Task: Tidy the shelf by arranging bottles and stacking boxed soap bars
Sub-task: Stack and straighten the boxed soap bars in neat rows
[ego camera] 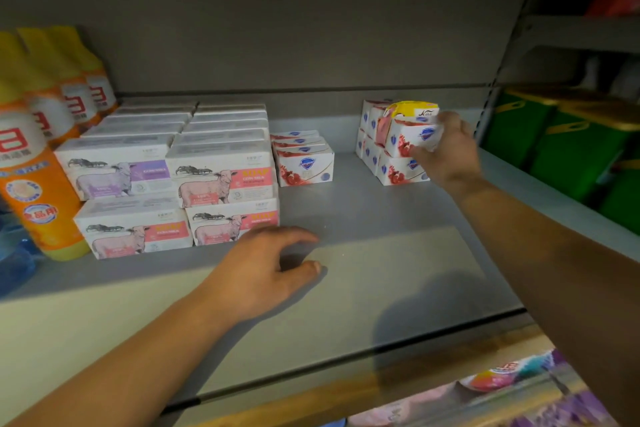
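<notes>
Right hand clamped on soap boxes atop stack, left hand loose w/ nothing held; off-centre placement prob topples pile.

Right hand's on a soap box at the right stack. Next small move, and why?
Probably ease the white pomegranate-print soap box down square onto the stack of matching boxes below: the right hand grips it tilted, a yellow packet sits atop it, and the left hand is idle.
</notes>
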`<state>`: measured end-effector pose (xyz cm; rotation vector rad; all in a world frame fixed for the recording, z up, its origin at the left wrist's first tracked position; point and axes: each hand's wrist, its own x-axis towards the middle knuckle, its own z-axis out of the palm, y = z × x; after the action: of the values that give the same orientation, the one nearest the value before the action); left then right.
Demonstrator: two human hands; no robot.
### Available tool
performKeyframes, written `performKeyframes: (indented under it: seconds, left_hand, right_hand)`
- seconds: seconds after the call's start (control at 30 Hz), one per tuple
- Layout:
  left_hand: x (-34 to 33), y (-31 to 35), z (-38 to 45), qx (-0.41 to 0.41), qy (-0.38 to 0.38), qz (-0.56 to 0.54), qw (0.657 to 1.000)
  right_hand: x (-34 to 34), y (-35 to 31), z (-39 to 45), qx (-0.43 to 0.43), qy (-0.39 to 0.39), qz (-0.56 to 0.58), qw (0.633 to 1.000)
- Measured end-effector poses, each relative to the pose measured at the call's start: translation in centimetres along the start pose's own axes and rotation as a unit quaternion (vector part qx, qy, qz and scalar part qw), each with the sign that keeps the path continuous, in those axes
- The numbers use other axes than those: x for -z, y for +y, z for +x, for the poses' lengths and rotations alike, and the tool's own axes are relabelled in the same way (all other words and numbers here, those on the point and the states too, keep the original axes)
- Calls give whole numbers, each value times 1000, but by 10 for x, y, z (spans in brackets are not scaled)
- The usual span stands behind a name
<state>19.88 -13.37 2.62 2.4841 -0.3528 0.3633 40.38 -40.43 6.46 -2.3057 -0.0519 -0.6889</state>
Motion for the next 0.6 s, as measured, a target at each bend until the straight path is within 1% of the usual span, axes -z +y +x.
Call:
performKeyframes:
  seconds: [0.1,0.2,0.3,0.37,0.43,0.53,0.6]
  left_hand:
    - [0,-1,1,0,1,6,1000]
    - [0,-3,0,-4,0,9,1000]
    - [0,-3,0,-3,-3,5,1000]
    - [1,-1,-1,13,6,-24,1000]
    - [3,3,-1,33,37,-79,996]
    - [8,7,-1,62,91,-185,977]
    - [10,8,-1,78,99,-263,957]
  right_hand:
    - [1,-2,4,-16,22,24,999]
    - [8,-4,3,-4,30,39,999]
    - [21,-14,-13,5,22,68,997]
    - [26,-26,-33,8,-2,92,996]
    - [29,-40,-60,11,-45,149,988]
    - [26,-60,-107,2,-122,260,958]
    - [19,-71,-133,4,-163,312,936]
